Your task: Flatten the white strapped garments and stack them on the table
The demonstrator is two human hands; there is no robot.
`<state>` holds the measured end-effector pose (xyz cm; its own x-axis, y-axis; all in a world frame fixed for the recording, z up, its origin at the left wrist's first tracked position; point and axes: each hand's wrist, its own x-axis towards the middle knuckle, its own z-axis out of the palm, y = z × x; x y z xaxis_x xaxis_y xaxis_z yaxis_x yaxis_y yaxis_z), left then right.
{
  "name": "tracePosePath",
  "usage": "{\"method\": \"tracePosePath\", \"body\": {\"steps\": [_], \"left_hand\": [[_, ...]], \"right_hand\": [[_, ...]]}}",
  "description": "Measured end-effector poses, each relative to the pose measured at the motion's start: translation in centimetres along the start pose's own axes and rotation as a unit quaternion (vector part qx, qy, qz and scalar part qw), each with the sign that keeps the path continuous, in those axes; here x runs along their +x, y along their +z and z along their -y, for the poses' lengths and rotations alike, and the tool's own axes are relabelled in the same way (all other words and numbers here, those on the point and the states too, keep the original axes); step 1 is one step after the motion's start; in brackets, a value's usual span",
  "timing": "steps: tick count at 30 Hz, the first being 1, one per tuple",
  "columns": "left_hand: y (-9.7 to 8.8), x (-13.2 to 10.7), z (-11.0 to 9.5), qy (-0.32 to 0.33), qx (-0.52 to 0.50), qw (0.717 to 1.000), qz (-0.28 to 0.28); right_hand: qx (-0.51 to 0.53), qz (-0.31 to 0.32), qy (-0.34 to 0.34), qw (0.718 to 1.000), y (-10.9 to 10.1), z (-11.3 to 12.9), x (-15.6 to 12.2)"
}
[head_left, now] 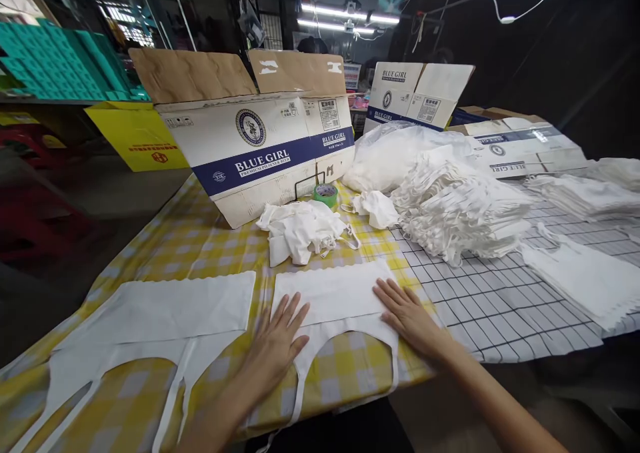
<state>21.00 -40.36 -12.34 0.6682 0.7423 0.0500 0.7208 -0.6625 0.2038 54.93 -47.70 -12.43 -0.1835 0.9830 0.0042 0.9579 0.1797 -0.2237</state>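
A white cloth bag (334, 294) lies flat on the yellow checked tablecloth (200, 246), its handles pointing toward me. My left hand (277, 336) presses flat on the bag's lower left part, fingers spread. My right hand (409, 315) lies flat on the bag's right edge, fingers stretched out. Neither hand holds anything. Another flat white bag (165, 319) lies to the left of it, apart from my hands.
A crumpled heap of white bags (300, 229) and a green tape roll (326, 193) sit behind. A tall stack of folded bags (460, 206) lies right. A Blue Girl carton (260, 146) stands at the back, with more boxes and bag piles on the grid cloth (500, 306).
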Motion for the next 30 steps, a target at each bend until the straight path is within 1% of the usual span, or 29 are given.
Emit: {"method": "tracePosePath", "body": {"steps": [3, 5, 9, 10, 12, 14, 16, 18, 20, 21, 23, 26, 28, 30], "left_hand": [[0.3, -1.2, -0.2, -0.016, 0.013, 1.0, -0.003], [0.6, -1.4, -0.8, -0.001, 0.017, 1.0, -0.007], [1.2, -1.4, -3.3, 0.058, 0.009, 0.998, -0.003], [1.2, -1.4, -3.9, 0.065, 0.008, 0.998, -0.002], [0.9, -1.3, -4.7, 0.066, 0.011, 0.998, -0.008], [0.4, -1.0, -4.6, 0.054, 0.018, 0.998, -0.026], [0.0, -0.5, -3.9, 0.027, 0.027, 0.998, -0.057], [-0.2, 0.2, -3.2, -0.007, 0.036, 0.995, -0.088], [0.1, 0.8, -2.6, -0.024, 0.037, 0.995, -0.093], [0.4, 0.9, -2.4, -0.024, 0.035, 0.995, -0.085], [1.0, 0.8, -2.1, -0.02, 0.03, 0.997, -0.061], [1.0, 0.1, -1.4, -0.026, 0.008, 0.999, -0.032], [0.1, 0.2, -0.8, -0.061, -0.015, 0.997, -0.041], [-1.0, 1.0, -0.2, -0.137, -0.004, 0.988, -0.074]], "right_hand": [[-0.011, 0.007, 0.058, 0.998, -0.1, -1.8, -2.2], [-0.021, -0.003, 0.081, 0.997, 0.0, -2.2, -2.9], [-0.038, -0.086, 0.129, 0.987, 0.9, -0.7, -2.9], [-0.037, -0.094, 0.127, 0.987, 1.1, -0.2, -2.8], [-0.029, -0.089, 0.108, 0.99, 1.2, 0.3, -2.7], [-0.021, -0.091, 0.101, 0.991, 0.7, 0.2, -2.4], [-0.016, -0.126, 0.121, 0.984, 0.1, -0.3, -1.7], [-0.021, -0.168, 0.141, 0.976, -0.4, -0.9, -0.4], [-0.036, -0.185, 0.144, 0.971, -0.3, -1.2, 1.4], [-0.044, -0.177, 0.139, 0.973, -0.1, -1.3, 2.2], [-0.055, -0.133, 0.126, 0.982, 0.6, -1.5, 3.6], [-0.054, -0.063, 0.105, 0.991, 1.6, -2.0, 4.5], [-0.046, -0.047, 0.101, 0.993, 1.8, -2.3, 4.6], [-0.034, -0.042, 0.101, 0.993, 1.6, -2.5, 4.5]]}}
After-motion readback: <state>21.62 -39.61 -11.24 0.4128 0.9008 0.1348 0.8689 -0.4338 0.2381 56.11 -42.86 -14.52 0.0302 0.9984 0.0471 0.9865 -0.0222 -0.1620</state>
